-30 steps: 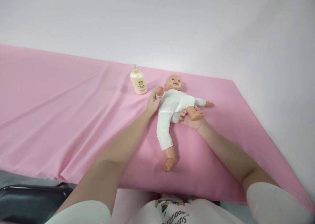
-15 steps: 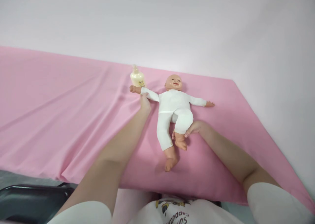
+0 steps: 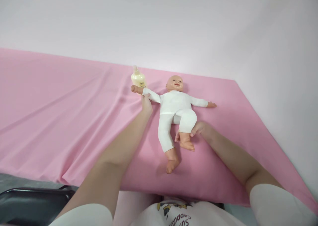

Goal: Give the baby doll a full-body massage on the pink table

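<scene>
A baby doll (image 3: 175,111) lies on its back on the pink cloth (image 3: 62,120) that covers the desk, toward the far right part of the cloth and close to the white wall (image 3: 159,24). It has a bare, glossy plastic head with an open-mouthed face, bare plastic hands and feet, and a plain white one-piece suit covering its trunk, arms and legs. Both of its arms are spread wide to the sides. One leg lies straight out toward the person, its bare foot pointing at the near edge of the cloth; the other leg is bent at the knee and drawn up, its foot off to the side of the straight leg.

The person's left hand (image 3: 146,104) is at the doll's outstretched arm, the fingers closed around the white sleeve just short of the little plastic hand, holding the arm out flat. That small hand ends right in front of a cream lotion bottle (image 3: 138,79) standing upright on the cloth; whether the two touch I cannot tell.

The person's right hand (image 3: 198,129) is at the bent leg, the fingers wrapped around the lower leg just above the bare ankle, thumb on the near side, gripping it firmly.

A dark chair (image 3: 32,202) edge shows at the lower left, below the hanging cloth.
</scene>
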Motion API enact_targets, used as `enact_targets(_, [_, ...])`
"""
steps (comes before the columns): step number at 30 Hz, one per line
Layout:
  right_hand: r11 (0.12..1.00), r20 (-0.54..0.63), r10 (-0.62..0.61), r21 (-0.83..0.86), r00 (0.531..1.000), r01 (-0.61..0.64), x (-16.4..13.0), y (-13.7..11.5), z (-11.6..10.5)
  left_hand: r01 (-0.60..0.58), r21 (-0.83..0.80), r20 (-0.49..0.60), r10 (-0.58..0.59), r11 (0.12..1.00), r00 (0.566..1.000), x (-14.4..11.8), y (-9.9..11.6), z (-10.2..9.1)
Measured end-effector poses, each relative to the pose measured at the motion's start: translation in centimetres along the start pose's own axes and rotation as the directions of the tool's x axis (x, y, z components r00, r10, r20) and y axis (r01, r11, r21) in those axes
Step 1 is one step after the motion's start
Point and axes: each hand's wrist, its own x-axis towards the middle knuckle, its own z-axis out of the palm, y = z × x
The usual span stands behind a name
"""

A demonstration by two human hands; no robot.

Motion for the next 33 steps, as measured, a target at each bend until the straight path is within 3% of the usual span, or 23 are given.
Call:
enact_targets(3, [0.99, 0.086, -0.144, 0.02, 0.986, 0.143, -0.2, 0.9, -0.5, -0.072, 0.017, 0.038, 0.071, 0.997, 0.997, -0.7, 0.9, 0.9])
enact_targets(5, [0.967, 0.023, -0.244, 0.078, 0.969, 0.242, -0.2, 1.3, -0.5, -0.096, 0.009, 0.082, 0.095, 0.995, 0.992, -1.5, 1.8, 1.6])
enact_targets(7, [0.928, -0.144, -0.326, 0.141, 0.934, 0.345, 0.0, 1.3, -0.3, -0.146, 0.05, 0.183, 0.135, 0.988, 0.974, -2.4, 2.7, 2.2])
enact_targets(9, [0.88, -0.37, -0.339, 0.2, 0.865, 0.431, 0.3, 0.6, -0.1, -0.289, 0.136, 0.407, 0.213, 0.947, 0.888, -3.1, 3.7, 2.5])
enact_targets(12, [0.807, -0.652, -0.211, 0.305, 0.728, 0.506, 0.9, -0.9, 0.4, -0.533, 0.233, 0.694, 0.245, 0.813, 0.677, -3.8, 4.8, 2.7])
enact_targets(13, [0.784, -0.7, -0.162, 0.337, 0.696, 0.521, 1.0, -1.4, 0.5, -0.573, 0.256, 0.727, 0.236, 0.778, 0.644, -3.9, 5.1, 2.7])
enact_targets(14, [0.762, -0.73, -0.127, 0.362, 0.671, 0.537, 1.1, -1.7, 0.6, -0.591, 0.279, 0.735, 0.228, 0.757, 0.639, -4.0, 5.4, 2.7])
enact_targets(16, [0.738, -0.754, -0.088, 0.39, 0.651, 0.551, 1.2, -2.1, 0.9, -0.589, 0.306, 0.729, 0.214, 0.748, 0.65, -4.0, 5.6, 2.8])
enact_targets(19, [0.741, -0.747, -0.075, 0.401, 0.66, 0.538, 1.3, -2.1, 1.0, -0.576, 0.317, 0.723, 0.202, 0.753, 0.661, -4.0, 5.9, 2.7])
enact_targets(25, [0.777, -0.719, -0.12, 0.361, 0.685, 0.515, 1.2, -1.7, 0.5, -0.604, 0.288, 0.735, 0.233, 0.743, 0.637, -4.2, 5.9, 2.7])
enact_targets(27, [0.808, -0.695, -0.152, 0.321, 0.702, 0.493, 1.2, -1.5, 0.3, -0.524, 0.265, 0.675, 0.232, 0.81, 0.701, -4.2, 5.3, 2.8])
enact_targets(31, [0.894, -0.555, -0.253, 0.179, 0.793, 0.411, 0.8, -0.6, 0.2, -0.182, 0.175, 0.352, 0.111, 0.968, 0.929, -3.3, 3.1, 2.8])
enact_targets(33, [0.923, -0.443, -0.28, 0.121, 0.852, 0.366, 0.7, -0.2, 0.5, -0.069, 0.088, 0.201, 0.05, 0.994, 0.978, -2.3, 1.8, 2.4])
